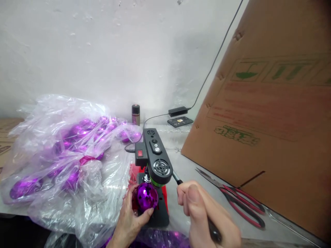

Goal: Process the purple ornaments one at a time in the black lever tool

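Here the left hand (130, 215) pinches a shiny purple ball (147, 196) steady on the base of the small press (154, 162) near the table's (186, 168) front edge, directly under its head, while the right hand (204, 213) is fisted around the lever handle (178, 179), seemingly for leverage.

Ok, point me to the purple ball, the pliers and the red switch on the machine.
purple ball (147, 196): head view, on its shiny front face, under the machine head.
pliers (241, 204): head view, on the red-and-black handles, lying on the table.
red switch (140, 153): head view, on the rocker's face, machine's left side.
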`<state>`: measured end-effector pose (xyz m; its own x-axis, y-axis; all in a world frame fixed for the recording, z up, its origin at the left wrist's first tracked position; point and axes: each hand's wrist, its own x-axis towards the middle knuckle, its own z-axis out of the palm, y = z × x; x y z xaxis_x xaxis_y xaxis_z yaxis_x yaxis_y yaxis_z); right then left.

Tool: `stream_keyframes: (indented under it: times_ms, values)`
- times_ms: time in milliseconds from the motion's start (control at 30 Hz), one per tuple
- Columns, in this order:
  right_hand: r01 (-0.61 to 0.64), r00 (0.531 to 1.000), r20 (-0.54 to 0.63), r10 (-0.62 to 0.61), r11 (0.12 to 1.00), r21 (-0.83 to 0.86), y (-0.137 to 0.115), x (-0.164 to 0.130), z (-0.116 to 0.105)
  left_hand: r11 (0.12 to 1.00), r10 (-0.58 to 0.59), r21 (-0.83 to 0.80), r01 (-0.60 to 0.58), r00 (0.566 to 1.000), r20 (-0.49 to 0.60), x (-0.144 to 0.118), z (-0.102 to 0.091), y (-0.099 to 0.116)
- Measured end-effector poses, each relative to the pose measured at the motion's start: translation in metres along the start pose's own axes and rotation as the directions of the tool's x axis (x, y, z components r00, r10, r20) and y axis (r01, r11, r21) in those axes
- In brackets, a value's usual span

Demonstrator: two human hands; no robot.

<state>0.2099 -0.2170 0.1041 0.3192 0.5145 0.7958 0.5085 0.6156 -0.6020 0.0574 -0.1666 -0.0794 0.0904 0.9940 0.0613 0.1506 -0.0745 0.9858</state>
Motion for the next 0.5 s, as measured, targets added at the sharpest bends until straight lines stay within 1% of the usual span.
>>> stream_keyframes:
  times_ms: [100, 167, 267, 333, 400, 500]
  values:
    - [-0.052, 0.996, -0.077, 0.051, 0.999, -0.001, -0.006, -0.002, 0.006, 0.993, 0.055, 0.105, -0.057, 0.998, 0.016, -0.002, -0.001, -0.004]
    - [-0.079, 0.991, -0.105, 0.079, 0.997, -0.001, -0.008, -0.002, 0.009, 0.979, 0.098, 0.175, -0.103, 0.994, 0.040, -0.003, -0.001, -0.009]
    - [-0.071, 0.994, -0.086, 0.071, 0.997, 0.004, -0.007, -0.002, 0.009, 0.948, 0.173, 0.254, -0.193, 0.980, 0.099, -0.004, 0.002, -0.018]
    - [-0.028, 0.999, -0.033, 0.028, 1.000, 0.007, -0.004, -0.002, 0.005, 0.924, 0.219, 0.292, -0.245, 0.968, 0.120, -0.004, 0.003, -0.022]
    - [-0.001, 1.000, -0.001, 0.001, 1.000, 0.008, -0.002, -0.002, 0.002, 0.907, 0.244, 0.321, -0.274, 0.961, 0.129, -0.004, 0.002, -0.023]
    - [-0.026, 0.999, -0.018, 0.026, 1.000, 0.001, 0.000, -0.002, -0.001, 0.890, 0.255, 0.346, -0.297, 0.953, 0.162, -0.003, -0.001, -0.018]
